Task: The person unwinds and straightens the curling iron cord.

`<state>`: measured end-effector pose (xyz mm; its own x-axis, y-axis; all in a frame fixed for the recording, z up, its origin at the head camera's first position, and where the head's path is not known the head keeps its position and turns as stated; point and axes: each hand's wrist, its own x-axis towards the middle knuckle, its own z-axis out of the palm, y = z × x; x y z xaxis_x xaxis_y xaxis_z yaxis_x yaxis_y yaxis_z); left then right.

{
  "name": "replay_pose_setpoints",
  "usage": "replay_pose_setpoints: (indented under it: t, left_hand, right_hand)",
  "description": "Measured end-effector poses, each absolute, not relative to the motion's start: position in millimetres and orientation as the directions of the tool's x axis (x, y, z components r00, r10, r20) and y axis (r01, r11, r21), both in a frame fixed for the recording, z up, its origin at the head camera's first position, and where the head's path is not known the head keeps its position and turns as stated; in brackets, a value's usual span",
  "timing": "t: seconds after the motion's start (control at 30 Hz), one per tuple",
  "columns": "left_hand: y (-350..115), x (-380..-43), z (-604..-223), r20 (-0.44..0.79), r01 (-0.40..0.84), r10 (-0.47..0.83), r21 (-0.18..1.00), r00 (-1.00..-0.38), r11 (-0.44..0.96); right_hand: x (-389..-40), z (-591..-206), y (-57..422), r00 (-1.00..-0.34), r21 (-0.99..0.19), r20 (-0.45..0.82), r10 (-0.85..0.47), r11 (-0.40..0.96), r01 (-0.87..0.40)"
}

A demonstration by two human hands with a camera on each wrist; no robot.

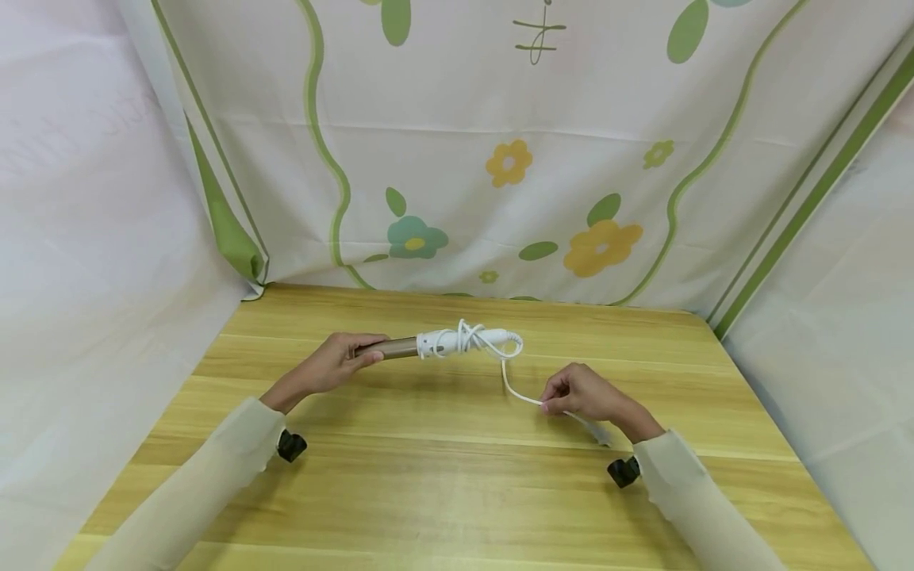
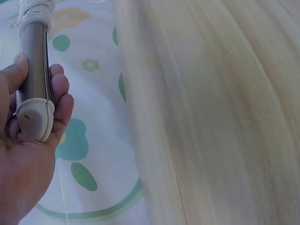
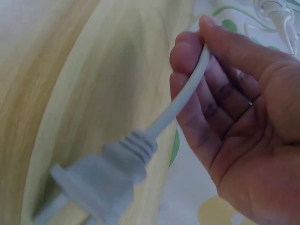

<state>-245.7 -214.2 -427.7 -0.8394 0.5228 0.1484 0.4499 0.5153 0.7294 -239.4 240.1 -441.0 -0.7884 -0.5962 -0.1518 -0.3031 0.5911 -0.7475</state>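
While held above the wooden table (image 1: 464, 492): curling iron (image 1: 428, 344), with white cord (image 3: 174, 108) looped round its handle (image 1: 450, 341).
Left hand (image 1: 333, 362): curled, fingers and thumb, round the brown barrel (image 2: 35, 63).
Right hand (image 1: 585, 394): pinching the cord between thumb and fingertips.
Plug (image 3: 101, 180): near the right palm, with prongs bare.

Two hands (image 1: 332, 365) (image 1: 587, 394), one curling iron (image 1: 408, 347), one cord (image 3: 180, 97), one plug (image 3: 101, 183) and one table (image 1: 457, 500) appear.
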Motion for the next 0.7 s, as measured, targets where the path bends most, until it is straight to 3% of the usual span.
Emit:
replay_pose_setpoints:
  t: [0.27, 0.7]
  left_hand:
    - [-217.9, -246.2, -430.9, 0.152, 0.457, 0.526, 0.724, -0.837, 0.517]
    - [-221.8, -246.0, -432.0, 0.160, 0.458, 0.520, 0.723, -0.839, 0.516]
  right_hand:
    - [-241.8, -445.2, 244.6, -0.839, -0.587, -0.133, -0.528, 0.724, -0.362]
    - [-240.6, -447.2, 254.2, -0.915, -0.399, -0.136, -0.380, 0.866, -0.301]
